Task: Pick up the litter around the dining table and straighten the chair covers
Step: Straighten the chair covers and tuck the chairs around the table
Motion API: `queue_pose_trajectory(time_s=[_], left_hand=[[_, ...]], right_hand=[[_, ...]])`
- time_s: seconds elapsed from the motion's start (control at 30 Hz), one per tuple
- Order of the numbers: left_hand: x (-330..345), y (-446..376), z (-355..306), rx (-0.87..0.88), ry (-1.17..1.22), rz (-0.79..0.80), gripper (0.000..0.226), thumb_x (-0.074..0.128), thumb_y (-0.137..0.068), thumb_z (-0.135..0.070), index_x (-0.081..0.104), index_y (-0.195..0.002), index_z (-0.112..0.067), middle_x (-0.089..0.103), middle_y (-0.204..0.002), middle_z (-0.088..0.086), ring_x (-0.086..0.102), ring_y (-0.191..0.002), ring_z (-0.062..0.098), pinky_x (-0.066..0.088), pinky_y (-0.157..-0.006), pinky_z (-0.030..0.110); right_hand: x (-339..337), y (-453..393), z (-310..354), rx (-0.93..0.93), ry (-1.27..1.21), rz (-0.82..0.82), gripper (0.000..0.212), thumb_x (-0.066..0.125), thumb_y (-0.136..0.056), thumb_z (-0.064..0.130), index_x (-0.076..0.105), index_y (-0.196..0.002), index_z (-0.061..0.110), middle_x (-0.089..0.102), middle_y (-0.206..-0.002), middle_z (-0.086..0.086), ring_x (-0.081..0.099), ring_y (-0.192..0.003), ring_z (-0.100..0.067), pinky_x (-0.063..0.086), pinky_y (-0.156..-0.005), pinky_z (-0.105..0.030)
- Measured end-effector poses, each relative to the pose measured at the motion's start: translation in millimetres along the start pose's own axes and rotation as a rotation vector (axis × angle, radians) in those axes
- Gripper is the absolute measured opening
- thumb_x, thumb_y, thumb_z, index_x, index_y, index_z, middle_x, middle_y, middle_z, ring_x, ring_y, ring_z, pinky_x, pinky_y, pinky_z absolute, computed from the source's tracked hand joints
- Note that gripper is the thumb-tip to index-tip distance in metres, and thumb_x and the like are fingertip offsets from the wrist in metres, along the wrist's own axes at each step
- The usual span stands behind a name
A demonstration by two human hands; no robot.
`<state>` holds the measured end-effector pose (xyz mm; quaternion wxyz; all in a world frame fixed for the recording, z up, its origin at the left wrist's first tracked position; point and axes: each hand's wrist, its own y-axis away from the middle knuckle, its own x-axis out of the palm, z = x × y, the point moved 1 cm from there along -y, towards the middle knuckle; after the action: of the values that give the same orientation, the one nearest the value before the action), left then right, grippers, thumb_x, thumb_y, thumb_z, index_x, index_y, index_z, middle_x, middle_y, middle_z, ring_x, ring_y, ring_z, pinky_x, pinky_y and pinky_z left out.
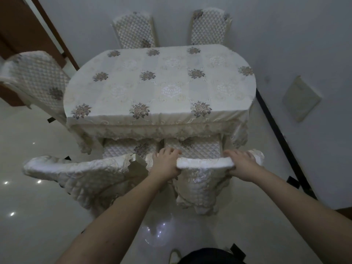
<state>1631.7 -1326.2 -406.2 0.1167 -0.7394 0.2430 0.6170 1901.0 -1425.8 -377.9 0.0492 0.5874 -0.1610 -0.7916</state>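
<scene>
Chair cover [200, 180], cream and quilted with a lace-edged skirt, drapes over the back of the near right chair, which is pushed in at the near edge of the dining table. Both bare hands grasp its top edge. The left hand [165, 162] clamps the left end of the padded top rail, fingers curled over the far side and thumb on the near side. The right hand [242, 164] clamps the right end in the same way, fingers over the top. Both forearms reach in from the bottom of the view.

Just left of this chair stands a second near chair [76, 174], its cover bunched and skewed, with the lace edge hanging unevenly. The quilted seat cushions [192, 147] of the 2 near chairs show beneath the table's edge.

The dining table [160, 86] is oval and draped with a cream tablecloth embroidered with grey-brown flower clusters and edged with lace. 2 more covered chairs [135, 29] stand at the far side against the pale wall, and 1 covered chair [36, 79] stands at the left end, near a brown wooden door frame [55, 37]. The floor [28, 216] is glossy and pale, reflecting small points of light. A pale square panel [301, 98] sits on the right wall.
</scene>
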Motion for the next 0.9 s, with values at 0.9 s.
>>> queue_pose_trajectory(time_s=[0.9], left_hand=[[7, 49, 59, 0.301, 0.197, -0.182, 0.069, 0.048, -0.084, -0.009, 0.032, -0.148, -0.030, 0.037, -0.152, 0.006, 0.030, -0.141, 0.026, 0.027, -0.114, 0.040]], right_hand=[[45, 11, 102, -0.023, 0.304, -0.433, 0.047, 0.060, -0.079, 0.006, 0.054, -0.123, 0.021, 0.059, -0.104, -0.008, 0.055, -0.098, -0.030, 0.037, -0.094, -0.041]])
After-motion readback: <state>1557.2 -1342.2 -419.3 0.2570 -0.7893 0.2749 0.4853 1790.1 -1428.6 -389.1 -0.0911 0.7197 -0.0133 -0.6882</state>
